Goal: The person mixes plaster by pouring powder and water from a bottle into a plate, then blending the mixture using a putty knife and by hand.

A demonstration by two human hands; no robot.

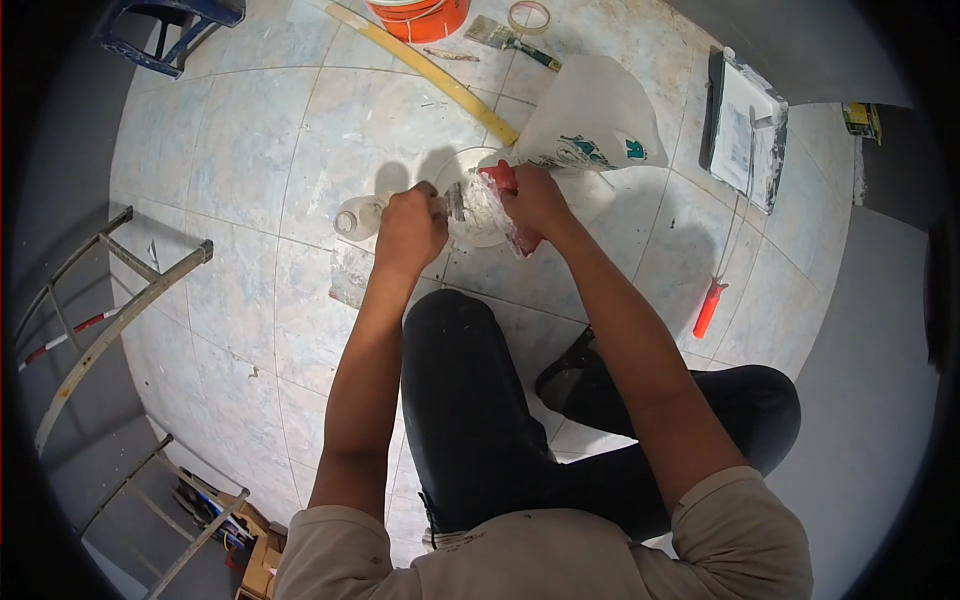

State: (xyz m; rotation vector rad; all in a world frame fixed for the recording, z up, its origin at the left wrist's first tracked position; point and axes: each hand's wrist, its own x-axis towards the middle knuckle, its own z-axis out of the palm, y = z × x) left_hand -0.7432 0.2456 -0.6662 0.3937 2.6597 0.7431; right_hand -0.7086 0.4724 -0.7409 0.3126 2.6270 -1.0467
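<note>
My left hand (412, 230) is closed around a putty knife, whose narrow grey blade (456, 202) points right and carries white paste. In my right hand (540, 203) is a red plastic spreader (501, 177), its inner face coated with thick white paste (484, 208). Both tools are close together above a round white dish (468, 158), mostly hidden by them and my hands. A translucent bottle (357, 217) is just left of my left hand. Beyond my right hand, a white plastic bag (595, 105) with green print partly covers the area behind the dish.
Behind are a yellow strip (430, 75), an orange bucket (420, 18), a paintbrush (512, 42) and a tape roll (529, 16). A paint tray (745, 130) with a red-handled roller (709, 308) lies right. A flat metal plate (350, 277) and ladder (125, 305) are left.
</note>
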